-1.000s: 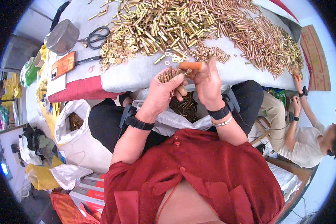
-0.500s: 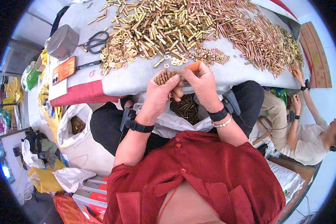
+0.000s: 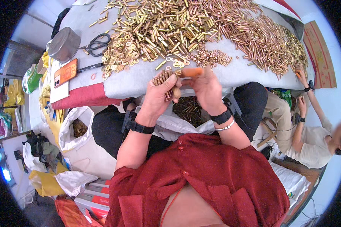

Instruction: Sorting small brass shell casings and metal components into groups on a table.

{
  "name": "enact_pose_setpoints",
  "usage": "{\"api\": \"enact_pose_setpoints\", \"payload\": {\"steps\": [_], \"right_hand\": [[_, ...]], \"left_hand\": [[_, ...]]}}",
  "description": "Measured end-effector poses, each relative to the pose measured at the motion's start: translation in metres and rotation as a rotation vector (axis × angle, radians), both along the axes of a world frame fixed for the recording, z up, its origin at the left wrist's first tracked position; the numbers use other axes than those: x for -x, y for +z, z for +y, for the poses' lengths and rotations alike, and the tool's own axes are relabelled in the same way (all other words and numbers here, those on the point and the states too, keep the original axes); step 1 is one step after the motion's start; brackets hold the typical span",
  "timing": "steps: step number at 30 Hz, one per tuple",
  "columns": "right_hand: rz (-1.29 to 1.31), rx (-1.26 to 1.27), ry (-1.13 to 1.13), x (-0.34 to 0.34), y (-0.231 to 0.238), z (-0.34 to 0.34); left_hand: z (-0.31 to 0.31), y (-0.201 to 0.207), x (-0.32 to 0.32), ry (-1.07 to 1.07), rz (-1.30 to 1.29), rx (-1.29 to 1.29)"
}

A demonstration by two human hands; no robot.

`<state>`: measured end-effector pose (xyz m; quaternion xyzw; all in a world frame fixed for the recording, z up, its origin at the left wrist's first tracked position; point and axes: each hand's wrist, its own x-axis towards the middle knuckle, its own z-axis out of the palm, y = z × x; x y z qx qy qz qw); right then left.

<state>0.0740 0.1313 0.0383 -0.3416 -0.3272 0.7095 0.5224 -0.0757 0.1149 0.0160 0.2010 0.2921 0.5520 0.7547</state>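
Note:
My left hand (image 3: 157, 97) is closed around a bunch of threaded metal bolts (image 3: 163, 80), their ends fanning out beside the thumb. Close on its right is my right hand (image 3: 209, 92), smeared by motion. An orange finger cover (image 3: 192, 72) on it points left toward the bunch. Whether its fingers hold anything is not visible. Just beyond the hands lie loose flat washers (image 3: 178, 62), with a heap of nuts (image 3: 212, 57) to their right. Below the hands, an open white sack (image 3: 166, 125) holds a pile of finished-looking metal bolts (image 3: 187, 109).
Brass-coloured tubes (image 3: 170, 30) and bolts (image 3: 269, 45) cover much of the grey table (image 3: 140, 81). At left are more washers (image 3: 119, 56), scissors (image 3: 98, 44), a metal pot (image 3: 64, 44) and an orange phone (image 3: 65, 73). A co-worker (image 3: 310, 145) sits at right, one hand by the bolts.
My right hand has lifted slightly away from the left, and its orange-covered finger has swung to point left. The left hand still grips the bolts, shifted a little left.

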Motion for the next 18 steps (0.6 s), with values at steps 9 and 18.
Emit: {"api": "enact_pose_setpoints", "payload": {"steps": [9,18], "right_hand": [[-1.013,-0.592,-0.268,-0.005,-0.02,0.049],[-1.428,-1.105,-0.228,-0.002,-0.026,0.064]], "left_hand": [[-0.007,0.004,-0.01,-0.26,0.649,-0.039],[0.001,0.007,0.0,0.06,0.389,0.159]]}}
